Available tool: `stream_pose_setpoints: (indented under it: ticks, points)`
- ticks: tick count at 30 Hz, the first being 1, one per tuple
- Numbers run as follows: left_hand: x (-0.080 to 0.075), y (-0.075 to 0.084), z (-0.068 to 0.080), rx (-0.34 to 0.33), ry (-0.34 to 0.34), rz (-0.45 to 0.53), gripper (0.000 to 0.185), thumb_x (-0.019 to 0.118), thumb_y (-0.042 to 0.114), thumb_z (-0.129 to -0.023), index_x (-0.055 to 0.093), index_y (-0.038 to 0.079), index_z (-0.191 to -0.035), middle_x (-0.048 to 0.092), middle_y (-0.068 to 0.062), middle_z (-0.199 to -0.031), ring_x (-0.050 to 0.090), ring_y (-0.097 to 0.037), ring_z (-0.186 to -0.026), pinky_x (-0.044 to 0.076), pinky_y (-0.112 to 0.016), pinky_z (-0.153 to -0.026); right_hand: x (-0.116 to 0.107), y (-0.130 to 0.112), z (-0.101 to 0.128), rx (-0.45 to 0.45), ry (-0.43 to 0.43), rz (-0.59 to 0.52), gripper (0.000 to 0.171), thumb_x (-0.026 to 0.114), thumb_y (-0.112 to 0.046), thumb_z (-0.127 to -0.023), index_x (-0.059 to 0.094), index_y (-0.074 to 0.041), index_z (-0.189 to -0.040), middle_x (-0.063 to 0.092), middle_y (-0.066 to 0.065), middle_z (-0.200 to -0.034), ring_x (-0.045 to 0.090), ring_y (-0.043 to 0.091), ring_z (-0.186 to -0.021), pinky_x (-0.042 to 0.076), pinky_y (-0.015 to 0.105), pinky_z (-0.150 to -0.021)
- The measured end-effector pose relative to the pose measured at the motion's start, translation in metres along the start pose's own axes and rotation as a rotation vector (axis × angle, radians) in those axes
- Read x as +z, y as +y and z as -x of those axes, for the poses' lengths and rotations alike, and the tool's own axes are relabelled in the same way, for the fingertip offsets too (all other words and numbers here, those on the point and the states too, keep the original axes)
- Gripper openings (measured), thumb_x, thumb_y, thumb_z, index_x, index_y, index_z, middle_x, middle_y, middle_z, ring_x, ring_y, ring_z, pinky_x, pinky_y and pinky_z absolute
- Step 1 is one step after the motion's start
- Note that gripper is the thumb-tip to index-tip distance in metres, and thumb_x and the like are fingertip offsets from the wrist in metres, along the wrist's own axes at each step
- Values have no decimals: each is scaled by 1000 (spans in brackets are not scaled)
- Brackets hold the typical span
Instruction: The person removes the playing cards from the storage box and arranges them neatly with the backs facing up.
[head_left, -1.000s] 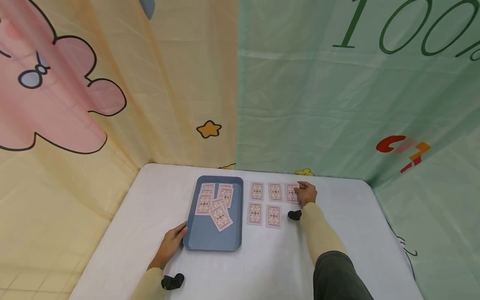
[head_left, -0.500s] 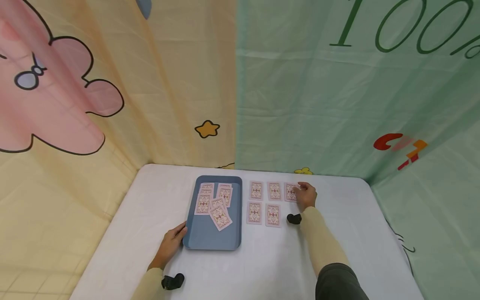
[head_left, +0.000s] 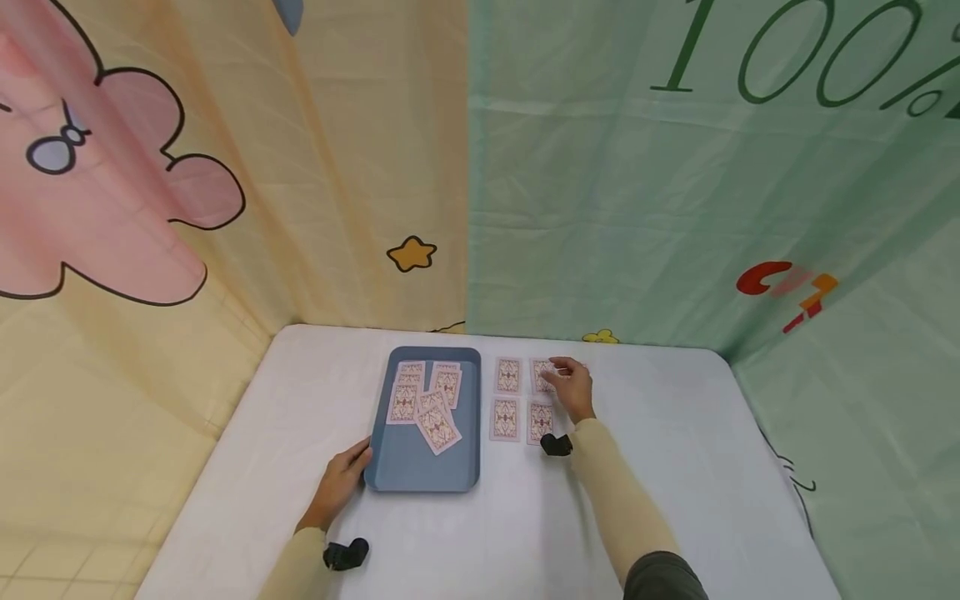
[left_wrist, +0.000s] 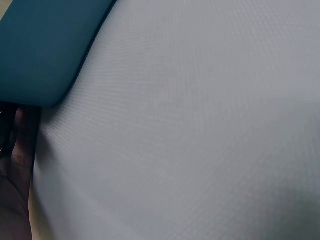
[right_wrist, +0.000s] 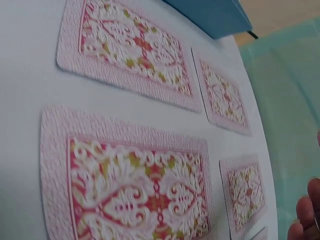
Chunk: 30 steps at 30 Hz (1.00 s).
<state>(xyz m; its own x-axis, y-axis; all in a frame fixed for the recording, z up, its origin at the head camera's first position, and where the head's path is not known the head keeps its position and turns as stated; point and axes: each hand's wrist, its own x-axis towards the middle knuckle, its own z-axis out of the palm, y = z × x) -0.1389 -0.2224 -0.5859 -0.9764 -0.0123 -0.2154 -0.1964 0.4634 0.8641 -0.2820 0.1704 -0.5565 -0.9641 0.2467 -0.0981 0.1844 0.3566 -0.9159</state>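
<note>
My left hand (head_left: 340, 482) grips the left side of a blue-grey tray (head_left: 425, 475), and in the left wrist view its fingers (left_wrist: 22, 140) reach in at the tray's corner. Several patterned playing cards (head_left: 438, 430) lie face down and overlapping in the tray. Right of it, more face-down cards stand in two rows. My right hand (head_left: 573, 392) is over the back row, thumb and forefinger apart at the middle card (head_left: 540, 377). Its fingertips (right_wrist: 305, 212) show at the right edge of the right wrist view, beside that card (right_wrist: 245, 195). The hand mostly covers the back row's right card (head_left: 584, 367).
A white cloth covers the table (head_left: 660, 467). Two front-row cards, a left one (head_left: 506, 418) and a right one (head_left: 539, 421), lie below the back row; the black wrist device (head_left: 557, 445) overlaps the right one. Printed curtains (head_left: 637, 208) hang behind the table and at both sides.
My right hand has moved left from the back row's right card to the middle one. The head view has shifted slightly. My left hand stays at the tray, and the tray's cards look unchanged.
</note>
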Motion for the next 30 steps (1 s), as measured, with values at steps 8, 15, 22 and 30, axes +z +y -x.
stream_pose_setpoints:
  ticks: [8, 15, 22, 30]
  points:
    - [-2, -2, -5, -8, -1, 12, 47, 44, 20, -104, 40, -8, -142, 40, -25, -145, 31, -40, -138, 26, -53, -112, 34, -21, 13, -133, -116, -31, 36, 74, -10, -85, 65, -1, -118, 60, 16, -115, 51, 28, -103, 47, 40, -87]
    - [-2, -2, -7, -11, -1, 11, 48, 44, 20, -104, 39, -8, -142, 39, -26, -145, 30, -41, -138, 26, -54, -113, 66, -43, 26, -199, -186, -34, 38, 77, -8, -82, 66, 1, -117, 62, 19, -113, 54, 30, -100, 49, 41, -85]
    - [0, 0, -5, -5, -1, 32, 49, 46, 20, -103, 40, -9, -141, 40, -27, -144, 30, -42, -138, 27, -54, -112, 95, -58, 33, -273, -265, -4, 39, 78, -5, -80, 65, 3, -116, 63, 20, -114, 55, 37, -105, 49, 44, -88]
    - [0, -4, -1, 0, 6, 24, 48, 46, 19, -103, 41, -9, -141, 41, -26, -143, 32, -41, -137, 27, -54, -112, 127, -72, 45, -280, -341, 21, 40, 79, -7, -79, 66, 3, -115, 63, 18, -110, 56, 32, -102, 50, 39, -85]
